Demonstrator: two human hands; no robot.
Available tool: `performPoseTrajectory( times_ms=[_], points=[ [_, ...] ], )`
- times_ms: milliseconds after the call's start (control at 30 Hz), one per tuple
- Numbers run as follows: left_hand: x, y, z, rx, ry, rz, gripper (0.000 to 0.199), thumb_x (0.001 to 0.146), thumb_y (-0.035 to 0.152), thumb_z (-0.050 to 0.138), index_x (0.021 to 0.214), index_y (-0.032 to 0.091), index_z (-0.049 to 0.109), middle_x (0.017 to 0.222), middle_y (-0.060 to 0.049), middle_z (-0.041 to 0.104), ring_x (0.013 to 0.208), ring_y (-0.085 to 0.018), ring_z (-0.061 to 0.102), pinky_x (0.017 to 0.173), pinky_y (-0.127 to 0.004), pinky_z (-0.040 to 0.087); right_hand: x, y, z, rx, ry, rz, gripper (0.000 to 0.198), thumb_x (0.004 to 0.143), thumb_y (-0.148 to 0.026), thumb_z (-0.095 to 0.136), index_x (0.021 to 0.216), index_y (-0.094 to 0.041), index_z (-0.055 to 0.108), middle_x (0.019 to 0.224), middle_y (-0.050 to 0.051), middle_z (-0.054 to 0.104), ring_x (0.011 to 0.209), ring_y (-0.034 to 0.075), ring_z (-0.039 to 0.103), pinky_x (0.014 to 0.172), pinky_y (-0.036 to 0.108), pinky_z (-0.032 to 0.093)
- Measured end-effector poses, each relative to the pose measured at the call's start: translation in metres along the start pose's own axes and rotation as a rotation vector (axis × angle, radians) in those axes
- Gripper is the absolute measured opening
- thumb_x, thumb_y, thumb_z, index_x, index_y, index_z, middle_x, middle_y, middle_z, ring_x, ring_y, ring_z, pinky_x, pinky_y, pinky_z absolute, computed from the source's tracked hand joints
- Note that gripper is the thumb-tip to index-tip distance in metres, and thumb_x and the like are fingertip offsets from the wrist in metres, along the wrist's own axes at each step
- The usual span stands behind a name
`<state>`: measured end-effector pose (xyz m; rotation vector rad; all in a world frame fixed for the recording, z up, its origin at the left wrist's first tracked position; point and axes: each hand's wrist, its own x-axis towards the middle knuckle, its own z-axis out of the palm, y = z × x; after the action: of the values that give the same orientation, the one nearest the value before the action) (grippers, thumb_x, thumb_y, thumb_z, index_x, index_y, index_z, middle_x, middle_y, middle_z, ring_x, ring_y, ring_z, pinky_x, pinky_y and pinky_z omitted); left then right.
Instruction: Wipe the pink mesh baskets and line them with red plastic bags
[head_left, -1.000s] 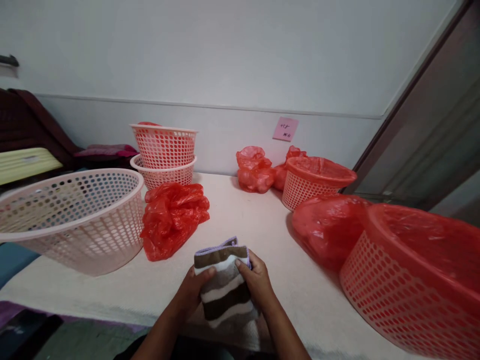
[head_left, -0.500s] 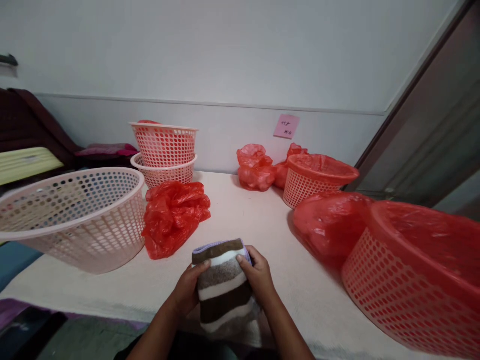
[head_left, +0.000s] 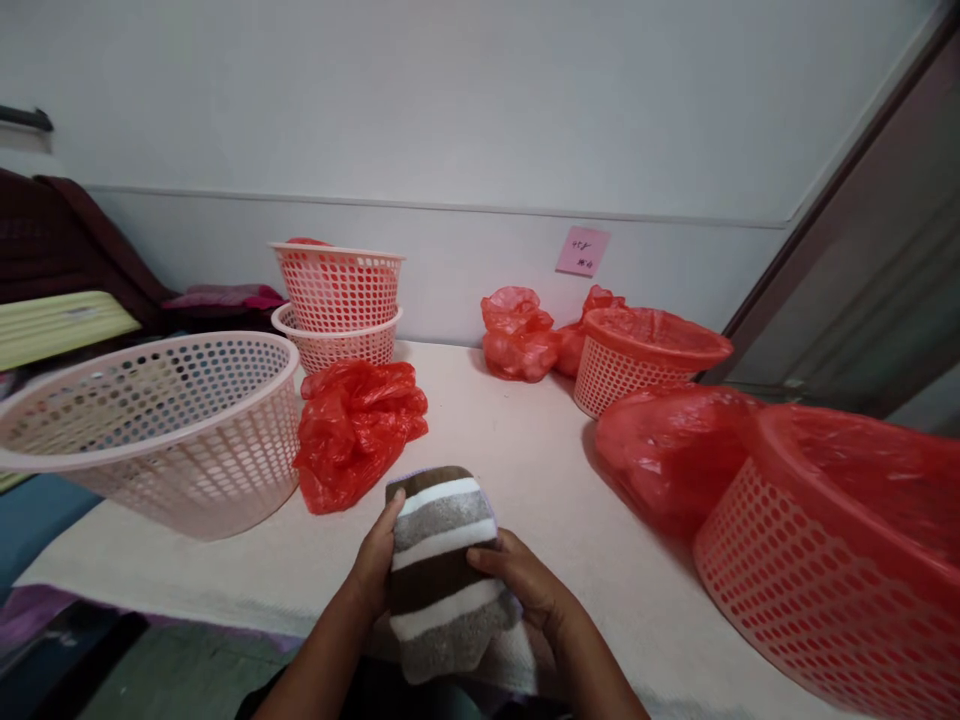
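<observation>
A soft striped cloth [head_left: 442, 570], banded in brown, white and grey with a thin lavender edge, is held up in front of me at the table's near edge. My left hand [head_left: 379, 560] grips its left side, thumb on the front and fingers behind. On the right side, my right hand [head_left: 525, 580] pinches it around the middle, its thumb on a brown band. The fingers behind the cloth are hidden. Just beyond it to the left lies a crumpled red plastic bag [head_left: 352, 435].
A large pink basket [head_left: 247, 450] stands at left, two stacked baskets [head_left: 345, 290] behind it. Along the right are baskets lined with red bags [head_left: 810, 590] [head_left: 622, 375], with filled-looking red bags [head_left: 667, 450] [head_left: 517, 340] beside them. A pink note [head_left: 583, 250] is on the wall.
The cloth has tipped so more of its striped face shows. My right hand has slid down from its upper corner to its middle edge. The view has shifted slightly left.
</observation>
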<state>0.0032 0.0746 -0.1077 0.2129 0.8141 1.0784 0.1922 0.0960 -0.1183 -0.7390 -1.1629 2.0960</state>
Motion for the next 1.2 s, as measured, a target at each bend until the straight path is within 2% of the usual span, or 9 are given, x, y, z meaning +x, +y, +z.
performPoseTrajectory(
  times_ms=[100,233,367,467,567,700,900,1033,1200],
  points=[
    [-0.004,-0.005,0.004,0.053,-0.076,0.047,0.059,0.079,0.060,0.057,0.115,0.015,0.066,0.095,-0.012,0.075,0.095,-0.032,0.069,0.081,-0.043,0.052,0.007,0.003,-0.004,0.066,0.174,-0.099,0.041,0.071,-0.037,0.074,0.106,-0.016,0.066,0.097,0.009,0.073,0.084,0.023,0.069,0.078,0.035,0.050],
    [-0.004,-0.013,0.005,0.295,-0.175,0.182,0.043,0.079,0.041,0.066,0.112,0.014,0.066,0.098,-0.011,0.074,0.090,-0.027,0.068,0.078,-0.037,0.052,0.014,0.000,-0.007,0.173,0.359,-0.221,0.041,0.074,-0.039,0.073,0.107,-0.016,0.064,0.099,0.010,0.074,0.083,0.024,0.070,0.079,0.037,0.051],
    [0.008,-0.022,0.000,0.359,-0.045,0.252,0.034,0.074,0.030,0.072,0.104,0.017,0.065,0.082,-0.004,0.073,0.067,-0.018,0.065,0.058,-0.027,0.050,0.012,-0.003,-0.004,0.228,0.256,-0.199,0.045,0.078,-0.043,0.068,0.112,-0.015,0.062,0.103,0.011,0.073,0.089,0.027,0.069,0.084,0.041,0.050],
    [0.013,-0.027,-0.003,0.422,0.017,0.326,0.028,0.074,0.033,0.072,0.095,0.017,0.065,0.059,0.003,0.064,0.044,-0.010,0.053,0.037,-0.018,0.036,0.008,-0.002,0.001,0.272,0.148,-0.115,0.051,0.080,-0.054,0.061,0.114,-0.016,0.062,0.100,0.011,0.073,0.093,0.028,0.068,0.085,0.042,0.050],
    [0.011,-0.025,-0.005,0.515,0.007,0.358,0.026,0.071,0.032,0.075,0.089,0.015,0.067,0.047,0.005,0.056,0.034,-0.008,0.043,0.031,-0.018,0.028,0.007,0.000,0.003,0.277,0.092,-0.063,0.051,0.076,-0.053,0.065,0.112,-0.016,0.063,0.095,0.010,0.074,0.089,0.027,0.069,0.081,0.040,0.052],
    [0.007,-0.012,-0.013,0.562,0.038,0.405,0.036,0.066,0.032,0.077,0.095,0.014,0.067,0.060,0.001,0.064,0.043,-0.012,0.054,0.037,-0.021,0.040,0.008,-0.004,-0.005,0.299,0.210,-0.154,0.043,0.068,-0.032,0.077,0.106,-0.017,0.065,0.096,0.008,0.074,0.080,0.023,0.070,0.077,0.035,0.052],
    [0.010,0.014,-0.045,0.496,0.316,0.527,0.041,0.069,0.042,0.073,0.097,0.015,0.059,0.085,-0.006,0.070,0.065,-0.014,0.066,0.054,-0.023,0.047,0.005,-0.017,-0.021,0.379,0.474,-0.312,0.044,0.062,-0.026,0.080,0.104,-0.019,0.067,0.088,0.004,0.075,0.079,0.023,0.070,0.080,0.038,0.053],
    [0.010,0.015,-0.053,0.524,0.290,0.479,0.043,0.073,0.050,0.069,0.092,0.012,0.063,0.087,-0.011,0.072,0.073,-0.018,0.068,0.061,-0.026,0.048,0.001,-0.016,-0.017,0.316,0.429,-0.314,0.050,0.063,-0.028,0.080,0.110,-0.020,0.065,0.095,0.005,0.075,0.084,0.026,0.070,0.083,0.041,0.052],
    [0.009,-0.002,-0.028,0.543,0.114,0.416,0.051,0.083,0.059,0.052,0.096,0.012,0.068,0.094,-0.013,0.073,0.085,-0.023,0.068,0.076,-0.033,0.050,0.001,-0.004,-0.003,0.247,0.240,-0.225,0.050,0.066,-0.027,0.077,0.113,-0.017,0.064,0.101,0.008,0.074,0.090,0.027,0.069,0.087,0.043,0.049]
  ],
)
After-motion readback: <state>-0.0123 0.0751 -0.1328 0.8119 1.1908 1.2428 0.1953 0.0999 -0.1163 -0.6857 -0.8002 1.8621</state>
